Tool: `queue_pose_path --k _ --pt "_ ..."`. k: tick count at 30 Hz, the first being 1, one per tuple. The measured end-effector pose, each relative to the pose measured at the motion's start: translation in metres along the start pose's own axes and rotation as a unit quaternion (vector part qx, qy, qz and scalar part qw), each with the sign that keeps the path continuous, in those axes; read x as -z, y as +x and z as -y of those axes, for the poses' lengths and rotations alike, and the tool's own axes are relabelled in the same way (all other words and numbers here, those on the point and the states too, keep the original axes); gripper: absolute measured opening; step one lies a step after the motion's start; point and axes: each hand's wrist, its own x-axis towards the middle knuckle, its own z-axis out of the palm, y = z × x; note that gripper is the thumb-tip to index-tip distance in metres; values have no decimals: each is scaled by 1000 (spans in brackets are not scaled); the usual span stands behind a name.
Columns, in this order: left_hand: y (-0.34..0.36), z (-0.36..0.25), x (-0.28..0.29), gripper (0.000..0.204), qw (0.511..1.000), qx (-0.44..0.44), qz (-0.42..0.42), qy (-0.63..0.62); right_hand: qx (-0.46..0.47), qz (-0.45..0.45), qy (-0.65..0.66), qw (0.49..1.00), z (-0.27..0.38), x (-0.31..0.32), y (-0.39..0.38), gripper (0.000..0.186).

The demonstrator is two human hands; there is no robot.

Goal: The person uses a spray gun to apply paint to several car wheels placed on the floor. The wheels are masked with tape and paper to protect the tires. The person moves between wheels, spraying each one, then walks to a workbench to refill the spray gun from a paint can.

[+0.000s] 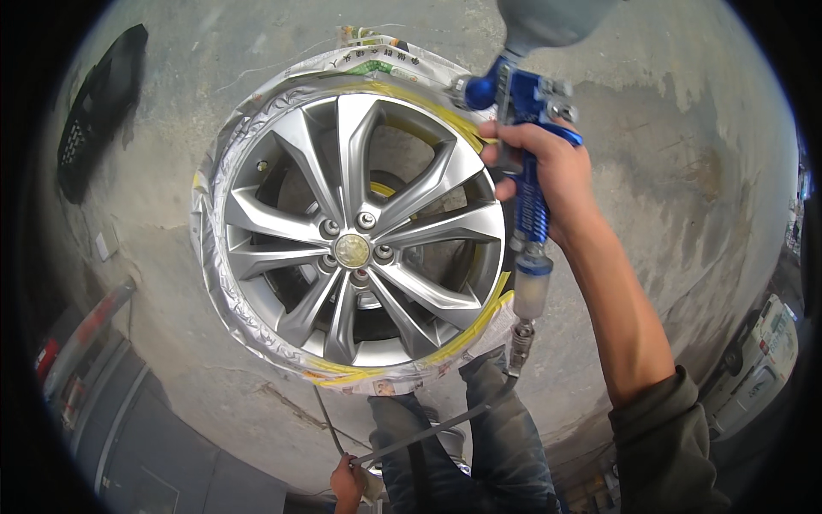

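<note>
My right hand (552, 167) is wrapped round the handle of a blue spray gun (529, 98), over the wheel's right edge. A grey paint cup (556, 21) sits on top of the gun, partly cut off by the frame. From the metal fitting (520, 343) below its handle, a grey air hose (445, 434) runs down to my left hand (347, 484), closed round the hose near my legs. A silver alloy wheel (458, 225) with split spokes lies face up. Silver-coated masking sheet (224, 295) and yellow tape (492, 317) surround its rim.
Printed paper (402, 58) sticks out past the wheel's far edge. A black curved panel (103, 111) lies on the concrete floor (651, 223) at the far left. Grey doors (163, 454) stand at the lower left, and a white vehicle (758, 368) at the right.
</note>
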Motion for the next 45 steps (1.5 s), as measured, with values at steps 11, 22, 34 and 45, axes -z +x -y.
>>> queue_pose_path --k 11,22,34,45 --pt "4 17 -4 18 1000 1 -12 17 39 -84 -23 995 -3 33 -61 32" --pt "2 0 -11 18 1000 -25 6 16 -1 24 -94 995 -10 10 -71 34" --pt "8 -27 -15 28 998 -26 48 26 110 3 -156 982 -19 -31 -32 24" --pt "5 -15 -17 27 997 -55 51 -17 8 115 -133 984 -22 -41 -54 27"
